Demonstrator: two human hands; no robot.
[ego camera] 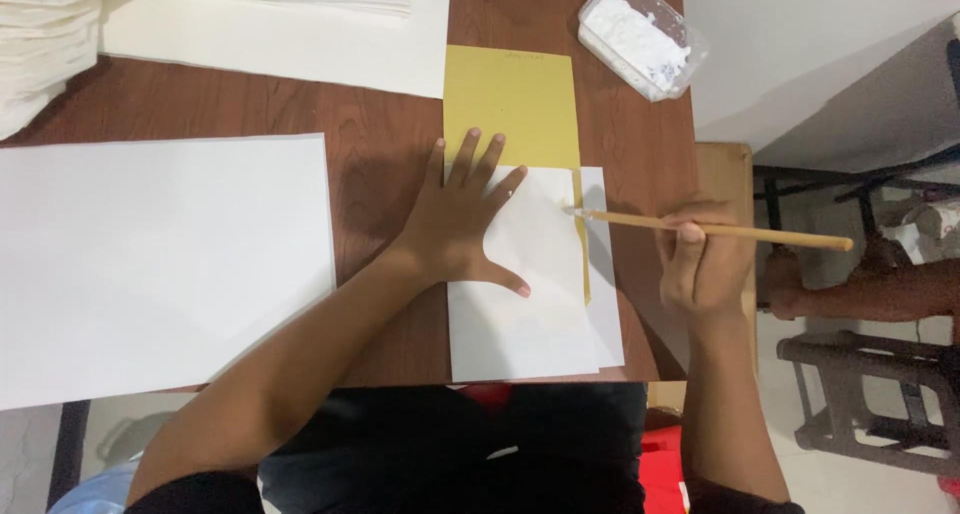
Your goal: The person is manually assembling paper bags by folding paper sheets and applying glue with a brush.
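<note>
Left hand (pixel 462 222) lies flat, fingers spread, pressing the white paper sheet (pixel 525 284) over the yellow card (pixel 510 104) on the brown wooden table (pixel 380 164), right hand (pixel 700 264) clenched around a thin wooden brush (pixel 715 230) tipped at the sheet's right edge.

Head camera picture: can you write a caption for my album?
Left hand flat on white paper over a yellow sheet, right hand touching a brush to its edge.

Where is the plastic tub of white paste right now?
In the head view, the clear plastic tub of white paste sits at the table's far right corner, just beyond the yellow sheet and well above the right hand holding the brush.
</note>
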